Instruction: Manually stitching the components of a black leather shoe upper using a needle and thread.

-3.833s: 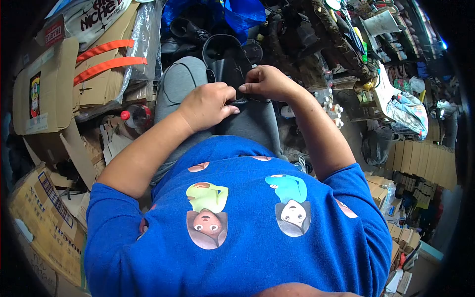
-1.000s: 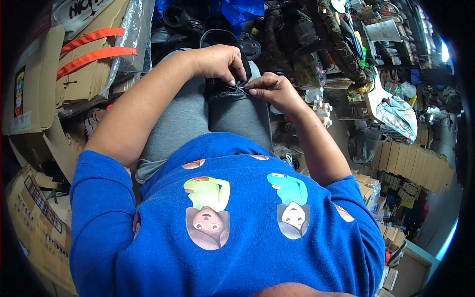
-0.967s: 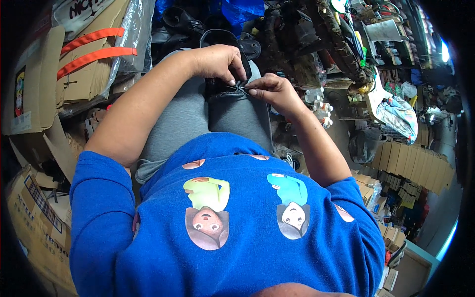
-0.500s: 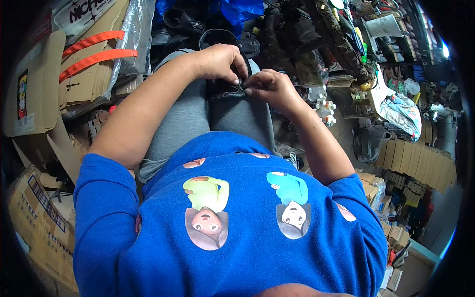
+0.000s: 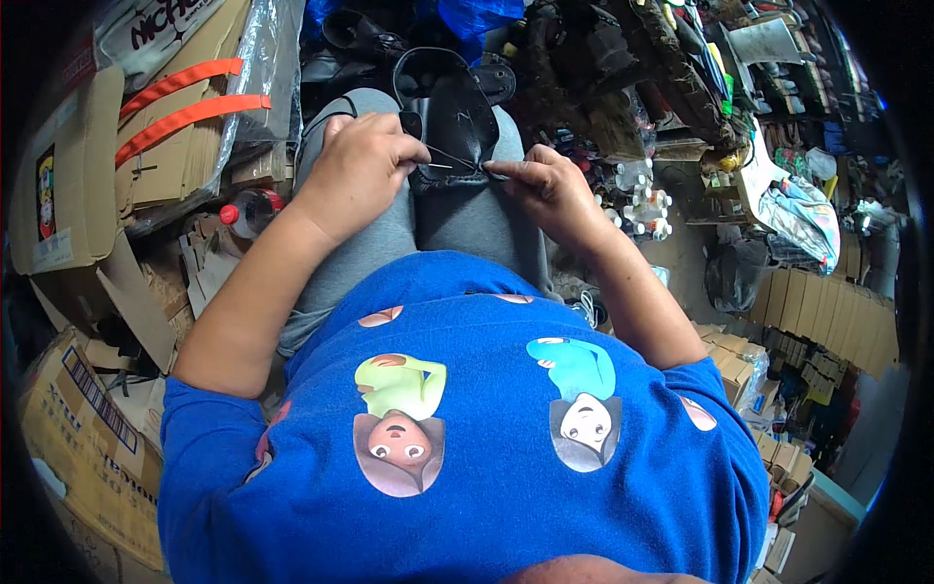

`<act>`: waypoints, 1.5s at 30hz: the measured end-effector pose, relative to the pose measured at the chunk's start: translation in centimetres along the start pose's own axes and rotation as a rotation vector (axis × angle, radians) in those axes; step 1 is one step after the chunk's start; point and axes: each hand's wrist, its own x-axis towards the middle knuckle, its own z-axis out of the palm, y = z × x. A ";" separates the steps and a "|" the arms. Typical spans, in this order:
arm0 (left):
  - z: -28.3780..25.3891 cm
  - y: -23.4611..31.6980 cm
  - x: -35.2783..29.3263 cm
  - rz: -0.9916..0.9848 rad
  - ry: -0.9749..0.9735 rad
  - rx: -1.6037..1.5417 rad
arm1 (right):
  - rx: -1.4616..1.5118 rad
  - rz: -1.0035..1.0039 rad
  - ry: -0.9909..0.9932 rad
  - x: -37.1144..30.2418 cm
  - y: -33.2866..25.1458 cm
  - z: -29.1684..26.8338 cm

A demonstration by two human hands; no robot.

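Observation:
Across my lap lies a black leather piece (image 5: 457,117) that looks like a shoe or sandal, with a rounded opening at its far end and a perforated part at its right. My left hand (image 5: 365,161) is closed left of it, pinching a thin needle (image 5: 440,165) that points right. A dark thread (image 5: 452,157) runs from near these fingers to the leather's near edge. At that edge, my right hand (image 5: 555,185) has its index finger stretched out and touching the leather beside the thread. Its other fingers are curled, and whether they grip the thread is unclear.
On the left stand cardboard boxes (image 5: 88,165) with two orange strips (image 5: 195,127) and a red-capped bottle (image 5: 251,212). Small bottles (image 5: 647,209) cluster on the right. Dark shoes (image 5: 355,44) and a blue bag (image 5: 477,24) lie beyond my knees.
My hands were close together over the leather piece. The left has drawn away to the left with the needle, uncovering the leather and thread; the right stays near the edge.

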 end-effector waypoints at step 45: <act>1.5 -0.1 1.3 0.104 -0.041 -0.019 | 0.176 0.079 -0.222 2.2 1.7 -1.7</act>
